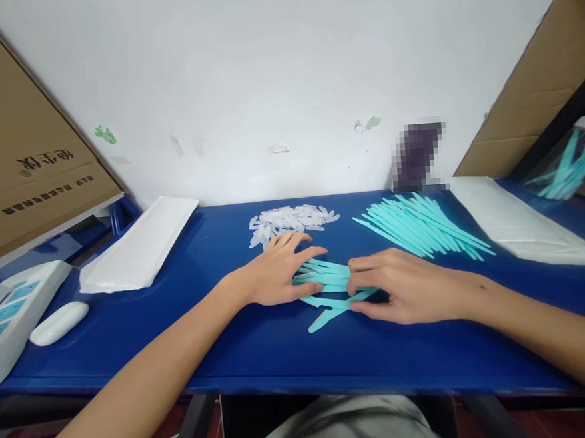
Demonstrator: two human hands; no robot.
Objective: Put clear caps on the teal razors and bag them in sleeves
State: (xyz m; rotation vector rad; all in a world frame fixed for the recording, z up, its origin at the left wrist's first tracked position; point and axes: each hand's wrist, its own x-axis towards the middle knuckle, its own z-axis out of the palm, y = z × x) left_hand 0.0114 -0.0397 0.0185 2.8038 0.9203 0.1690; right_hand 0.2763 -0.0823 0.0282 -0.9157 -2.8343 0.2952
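A small heap of turquoise eyebrow razors (333,279) lies between my two hands on the blue table (262,354). My left hand (283,269) rests at the heap's left end, fingers apart, with the thumb and forefinger touching the handles. From the right, my right hand (395,285) has its thumb and fingers closed on razors at the near side; its grip is partly hidden. One razor (322,319) there slants out toward me, its blade end at the left. Beyond my left hand is a pile of small whitish translucent blade caps (290,220).
A larger pile of turquoise razors (418,223) lies back right, near a white packet (518,223). Another white packet (139,246), a white oval case (59,323) and a white device (22,304) are left. Cardboard (26,131) stands far left. A clear container (576,159) holds razors at right.
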